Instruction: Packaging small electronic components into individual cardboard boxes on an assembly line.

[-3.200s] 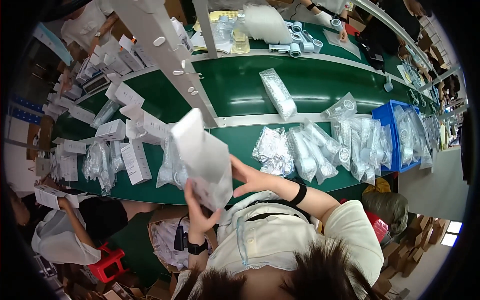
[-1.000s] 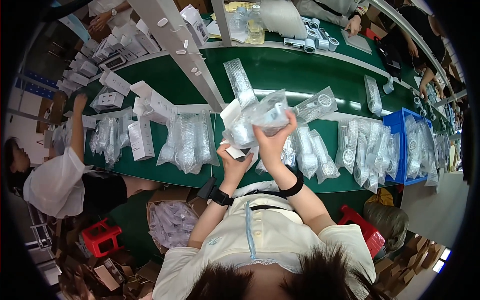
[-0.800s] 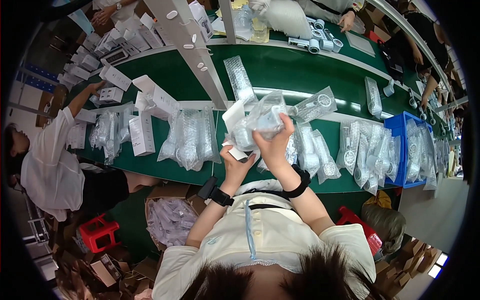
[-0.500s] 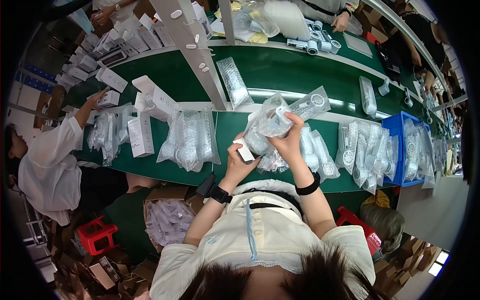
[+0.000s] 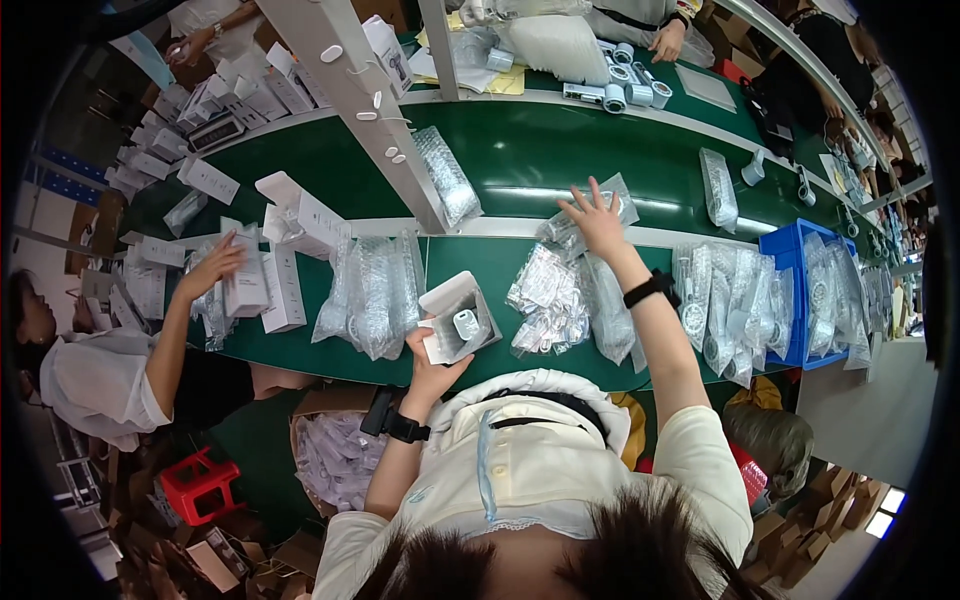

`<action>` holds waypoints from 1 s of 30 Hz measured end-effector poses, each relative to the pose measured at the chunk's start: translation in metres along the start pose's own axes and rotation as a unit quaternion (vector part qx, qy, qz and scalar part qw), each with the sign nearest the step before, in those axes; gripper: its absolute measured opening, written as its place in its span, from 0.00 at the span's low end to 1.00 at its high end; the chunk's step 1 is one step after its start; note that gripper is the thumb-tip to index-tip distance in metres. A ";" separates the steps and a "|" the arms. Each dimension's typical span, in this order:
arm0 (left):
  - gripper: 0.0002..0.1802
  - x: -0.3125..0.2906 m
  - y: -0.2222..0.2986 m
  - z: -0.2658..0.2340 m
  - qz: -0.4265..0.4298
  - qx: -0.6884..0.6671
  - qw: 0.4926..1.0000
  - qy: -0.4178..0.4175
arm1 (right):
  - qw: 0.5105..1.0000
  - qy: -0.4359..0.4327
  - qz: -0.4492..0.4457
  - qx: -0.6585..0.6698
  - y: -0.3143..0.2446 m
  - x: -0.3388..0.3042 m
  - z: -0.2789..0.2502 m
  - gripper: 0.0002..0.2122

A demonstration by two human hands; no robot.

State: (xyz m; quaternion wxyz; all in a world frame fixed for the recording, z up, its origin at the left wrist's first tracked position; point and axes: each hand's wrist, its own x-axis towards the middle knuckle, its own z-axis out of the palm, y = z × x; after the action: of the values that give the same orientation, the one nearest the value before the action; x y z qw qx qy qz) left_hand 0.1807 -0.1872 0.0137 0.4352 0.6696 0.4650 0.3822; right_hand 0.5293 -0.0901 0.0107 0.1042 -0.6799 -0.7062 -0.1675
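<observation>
My left hand (image 5: 437, 371) grips an open white box (image 5: 442, 347) over the near edge of the table. Its flap stands up, and a white rounded part (image 5: 466, 323) in clear wrap shows inside. Out to the right, my right hand (image 5: 600, 225) has its fingers spread, over or on a clear plastic bag (image 5: 625, 200) at the rail; whether they touch cannot be made out. Below that hand lies a heap of small flat packets (image 5: 550, 300), with bubble-wrap bags (image 5: 612, 312) beside it.
Bubble-wrap bags (image 5: 372, 295) and an upright open box (image 5: 300, 215) stand left. Wrapped devices (image 5: 735, 300) and a blue crate (image 5: 795, 270) are right. A metal post (image 5: 375, 110) rises before the green belt (image 5: 540, 140). A co-worker's hand (image 5: 215, 262) holds a white box (image 5: 245, 285) at left.
My hands have parted: the left brought the box down and left, the right let go of the wrapped item and reached up and outward. The co-worker's hand came nearer with a box.
</observation>
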 end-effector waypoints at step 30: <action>0.06 0.071 0.077 0.003 -0.085 0.097 0.990 0.051 | 0.885 0.024 0.078 0.459 -0.069 -0.041 -0.098 0.15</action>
State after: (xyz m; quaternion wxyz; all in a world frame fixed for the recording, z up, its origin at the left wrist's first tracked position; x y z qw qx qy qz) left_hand 0.2251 -0.1346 0.0927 0.3746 0.6467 0.5764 0.3304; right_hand 0.4546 -0.1661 0.0789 0.4347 -0.6048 -0.6458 0.1677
